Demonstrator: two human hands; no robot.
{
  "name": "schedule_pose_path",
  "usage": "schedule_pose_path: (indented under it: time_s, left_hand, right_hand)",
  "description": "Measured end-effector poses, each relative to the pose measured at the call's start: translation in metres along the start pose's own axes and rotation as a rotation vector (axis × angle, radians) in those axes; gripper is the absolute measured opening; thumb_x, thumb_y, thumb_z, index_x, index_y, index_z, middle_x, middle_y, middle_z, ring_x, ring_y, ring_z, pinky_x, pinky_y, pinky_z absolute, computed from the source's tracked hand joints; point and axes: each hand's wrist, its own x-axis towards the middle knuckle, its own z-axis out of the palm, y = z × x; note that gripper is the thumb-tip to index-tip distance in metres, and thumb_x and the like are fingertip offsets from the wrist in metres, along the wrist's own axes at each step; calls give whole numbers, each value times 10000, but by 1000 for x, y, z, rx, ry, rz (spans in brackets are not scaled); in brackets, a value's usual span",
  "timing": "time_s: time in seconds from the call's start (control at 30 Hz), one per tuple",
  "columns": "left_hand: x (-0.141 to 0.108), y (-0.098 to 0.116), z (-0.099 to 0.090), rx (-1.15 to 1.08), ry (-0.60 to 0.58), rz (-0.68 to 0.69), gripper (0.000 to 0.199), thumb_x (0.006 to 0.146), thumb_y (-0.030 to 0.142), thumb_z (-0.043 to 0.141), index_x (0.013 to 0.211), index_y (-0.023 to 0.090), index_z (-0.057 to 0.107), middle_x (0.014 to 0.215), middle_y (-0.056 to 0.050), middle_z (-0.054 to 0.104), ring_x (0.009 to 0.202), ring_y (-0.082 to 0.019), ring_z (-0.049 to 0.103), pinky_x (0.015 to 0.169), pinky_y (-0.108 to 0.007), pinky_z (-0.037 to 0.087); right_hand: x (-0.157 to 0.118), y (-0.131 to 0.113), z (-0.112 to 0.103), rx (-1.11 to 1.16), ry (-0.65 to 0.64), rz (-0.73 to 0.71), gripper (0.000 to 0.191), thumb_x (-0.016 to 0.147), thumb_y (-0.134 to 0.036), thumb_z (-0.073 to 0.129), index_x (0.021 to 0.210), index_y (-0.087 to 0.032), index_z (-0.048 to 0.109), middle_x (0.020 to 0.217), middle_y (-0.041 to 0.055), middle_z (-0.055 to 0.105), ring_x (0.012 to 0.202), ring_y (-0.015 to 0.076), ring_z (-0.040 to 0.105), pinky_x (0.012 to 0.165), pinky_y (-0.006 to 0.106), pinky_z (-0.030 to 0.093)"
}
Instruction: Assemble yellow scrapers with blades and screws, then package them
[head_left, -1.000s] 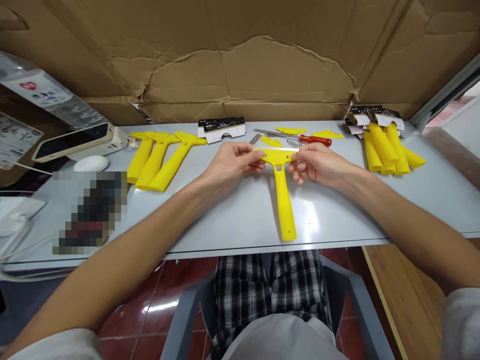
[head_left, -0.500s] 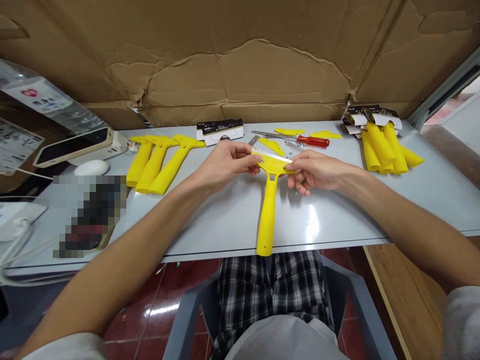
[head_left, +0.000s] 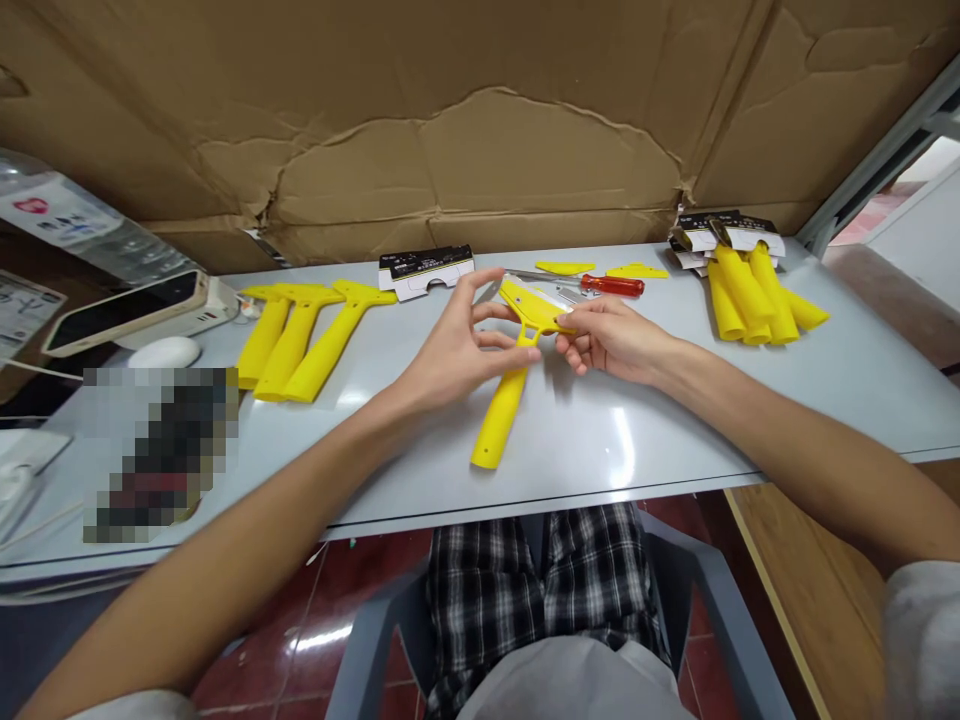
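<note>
A yellow scraper (head_left: 501, 415) with a metal blade along its wide head is held above the table, its handle slanting down to the left. My right hand (head_left: 611, 335) pinches the right end of the head between thumb and fingers. Around the head's left side is my left hand (head_left: 469, 345), open with fingers spread; its thumb tip lies by the neck of the handle, and whether it touches cannot be made out. Behind the head lie a red-handled screwdriver (head_left: 613, 286) and loose yellow blade covers (head_left: 565, 268), (head_left: 636, 271) is another cover's place beside it.
Several yellow scraper handles (head_left: 322, 345) lie at the left, and more yellow handles (head_left: 750, 295) with black-and-white cards rest at the right. A black-and-white card (head_left: 426, 270) stands at the back. A phone (head_left: 124, 312) and white mouse (head_left: 163, 353) are far left. Cardboard (head_left: 480, 130) walls the rear.
My left hand has let go of the head's left end and spread its fingers, its thumb now near the neck. The scraper has turned, its handle end swinging left and up.
</note>
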Motion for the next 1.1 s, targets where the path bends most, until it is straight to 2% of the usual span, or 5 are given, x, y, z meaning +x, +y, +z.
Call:
schedule_pose_path:
  time_s: [0.13,0.27,0.37,0.6,1.1]
  left_hand:
    - [-7,1,4,247,-36,45,938,789,210,804,1653,340,460,1414,-130,676,811,-173,753,688,-320,651]
    - [-8,2,5,588,-21,219,773,846,227,700,1608,215,574,1387,-144,731,1183,-317,724,990,-444,626]
    - [-8,3,5,717,-27,281,669,910,300,675,1560,148,628,1333,-166,752,1203,-344,715,1070,-479,577]
    - [-9,5,3,810,-29,310,620,928,274,691,1531,135,659,1193,-149,781,1049,-309,728,1011,-432,572]
    - [-14,10,9,960,-27,278,643,989,274,635,1585,37,586,1250,-201,773,1129,-345,736,1002,-454,576]
  right_hand:
    - [0,3,4,0,6,20,223,1060,-105,613,845,-143,652,693,43,705,483,103,599,474,222,548]
    - [1,6,5,-50,-22,19,281,1054,-104,609,780,-164,622,631,14,654,430,87,539,426,208,473]
    - [2,9,4,-73,-31,-8,301,1042,-96,612,748,-161,608,625,9,639,423,78,527,403,197,421]
    - [2,13,2,-107,-77,-28,238,1039,-142,654,802,-148,646,665,13,658,443,71,530,430,189,438]
    - [2,12,2,-123,-110,-30,194,1060,-159,668,868,-132,664,677,7,649,456,66,525,428,194,414]
